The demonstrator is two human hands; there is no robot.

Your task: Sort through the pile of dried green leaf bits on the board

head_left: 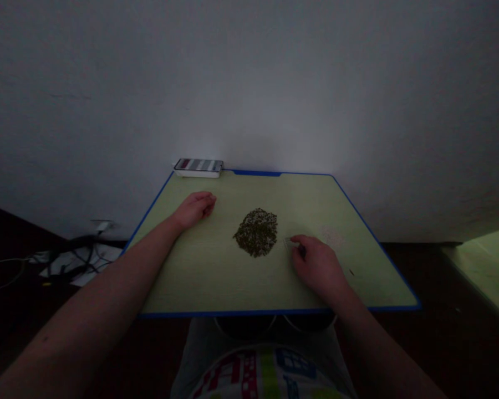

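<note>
Flanking speckled pile [256, 233], left hand [197, 209], right hand [318, 264], far box [198, 173]

A plain grey wall [266, 88] in dim light meets the back edge of a blue-rimmed folding table [216, 282]; the dark floor [419, 277] looks like wood

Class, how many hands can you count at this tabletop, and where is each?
2. The left hand is left of the dark heap; the right hand is right of it, near the pale patch. Neither is fully hidden.
</note>
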